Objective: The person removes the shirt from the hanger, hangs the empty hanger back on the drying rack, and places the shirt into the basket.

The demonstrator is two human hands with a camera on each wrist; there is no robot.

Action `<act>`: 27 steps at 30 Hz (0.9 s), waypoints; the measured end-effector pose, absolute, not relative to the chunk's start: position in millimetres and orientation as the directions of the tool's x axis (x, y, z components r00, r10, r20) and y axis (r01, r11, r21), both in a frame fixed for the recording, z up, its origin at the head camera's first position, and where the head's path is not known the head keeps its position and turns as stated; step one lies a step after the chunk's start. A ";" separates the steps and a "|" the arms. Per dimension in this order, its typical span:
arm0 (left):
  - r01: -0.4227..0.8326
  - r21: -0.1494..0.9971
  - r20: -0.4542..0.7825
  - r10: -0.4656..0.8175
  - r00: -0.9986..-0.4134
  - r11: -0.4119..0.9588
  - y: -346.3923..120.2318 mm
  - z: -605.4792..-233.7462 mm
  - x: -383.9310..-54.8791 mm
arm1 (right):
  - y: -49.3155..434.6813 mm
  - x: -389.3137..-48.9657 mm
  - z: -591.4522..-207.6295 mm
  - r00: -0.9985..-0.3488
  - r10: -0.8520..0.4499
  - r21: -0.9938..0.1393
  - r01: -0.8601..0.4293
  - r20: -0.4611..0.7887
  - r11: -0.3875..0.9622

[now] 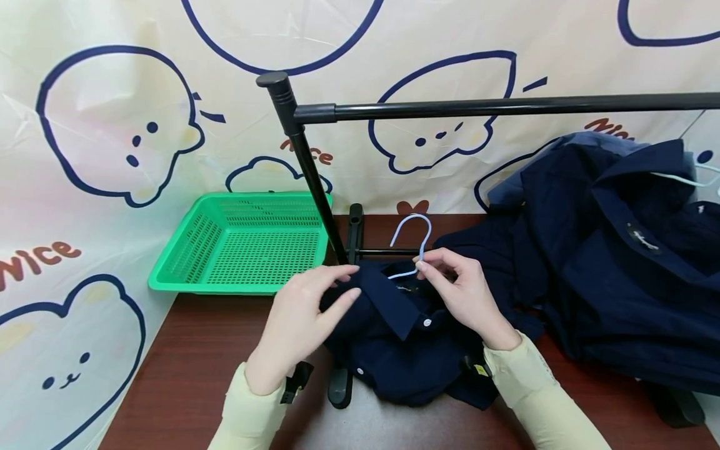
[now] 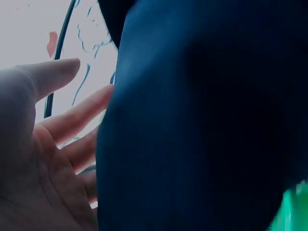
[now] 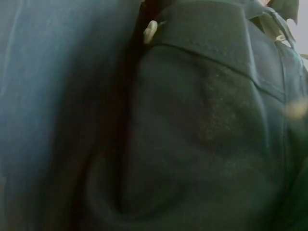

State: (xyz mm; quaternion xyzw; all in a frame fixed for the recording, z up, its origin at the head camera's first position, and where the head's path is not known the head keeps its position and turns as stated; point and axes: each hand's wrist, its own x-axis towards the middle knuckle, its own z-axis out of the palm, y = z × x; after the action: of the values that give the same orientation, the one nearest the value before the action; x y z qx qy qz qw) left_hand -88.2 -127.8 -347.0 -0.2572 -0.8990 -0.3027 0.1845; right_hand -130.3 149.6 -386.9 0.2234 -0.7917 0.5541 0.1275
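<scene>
A navy shirt point(image 1: 394, 350) with white buttons hangs in front of me, its collar point(image 1: 390, 303) uppermost. From the collar opening rises the hook of a light blue hanger point(image 1: 413, 219); most of the hanger is hidden inside the shirt. My right hand point(image 1: 464, 287) pinches the hanger at the base of its hook, between thumb and fingers. My left hand point(image 1: 304, 312) is at the shirt's left shoulder, thumb and fingers spread apart. In the left wrist view the fingers point(image 2: 79, 115) reach behind the dark cloth point(image 2: 154, 144). Shirt cloth point(image 3: 207, 120) fills most of the right wrist view.
A black clothes rack point(image 1: 450, 111) spans the scene, its left post point(image 1: 309, 162) rising just behind the shirt. To the left sits a green perforated basket point(image 1: 169, 262) on the brown table point(image 1: 185, 375). More dark blue garments point(image 1: 619, 281) hang at right on a pale hanger point(image 1: 677, 179).
</scene>
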 end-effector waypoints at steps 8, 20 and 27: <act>0.559 0.440 0.467 0.353 -0.811 0.703 -108.2 -359.9 -88.7 | 130.7 -113.0 -354.1 -0.841 -0.245 -0.786 -0.539 0.482 0.304; 0.384 0.438 0.470 0.157 -0.868 0.813 -104.6 -378.3 -95.4 | 135.3 -122.3 -374.1 -0.812 -0.266 -0.741 -0.583 0.519 0.334; 0.439 0.424 0.544 0.165 -0.823 0.793 -104.6 -379.9 -97.9 | 148.2 -124.4 -371.6 -0.818 -0.289 -0.737 -0.574 0.497 0.357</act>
State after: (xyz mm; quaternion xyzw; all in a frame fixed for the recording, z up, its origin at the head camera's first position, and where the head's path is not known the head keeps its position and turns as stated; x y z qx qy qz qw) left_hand -97.9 -104.6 -379.9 -0.1650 -0.9137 -0.2766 0.2477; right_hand -124.4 148.2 -371.6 0.2661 -0.8112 0.5009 0.1423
